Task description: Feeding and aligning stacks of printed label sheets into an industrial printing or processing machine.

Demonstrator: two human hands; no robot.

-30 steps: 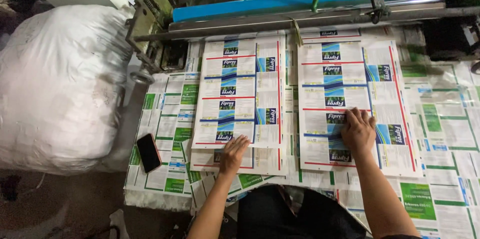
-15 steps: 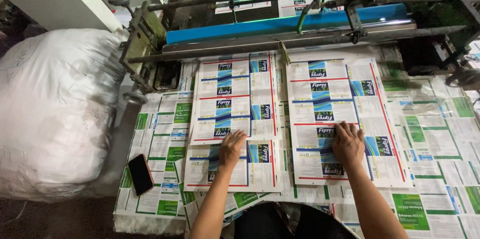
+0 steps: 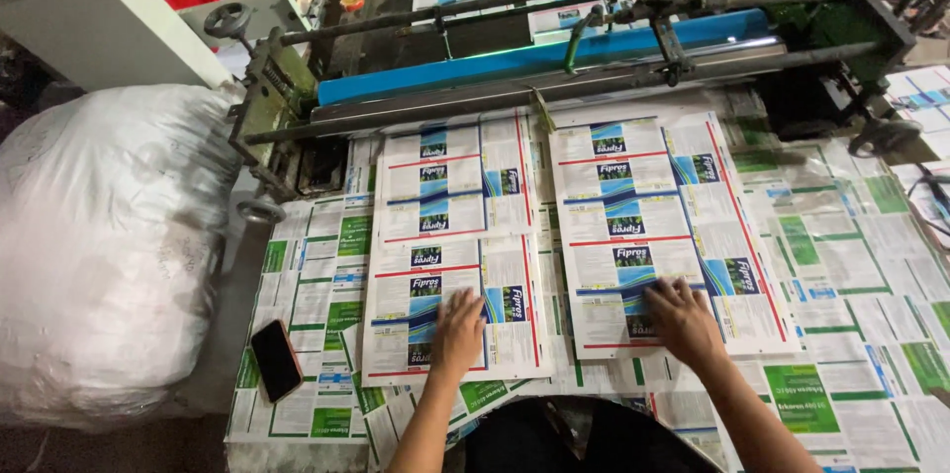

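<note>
Pressing flat on printed sheets, both hands lie palm down with fingers spread, gripping nothing. The left hand (image 3: 457, 330) rests on the near end of the left stack of sheets (image 3: 450, 236); the right hand (image 3: 683, 320) rests on the near end of the right stack of sheets (image 3: 653, 226). Both stacks lie side by side on the bench (image 3: 841, 265), which is covered with green-printed sheets, and reach up to the blue roller (image 3: 534, 59) of the machine. A phone (image 3: 276, 359) lies near the bench's left edge, beside a big white sack (image 3: 99, 245). Whether the stacks are thick is hard to tell.
</note>
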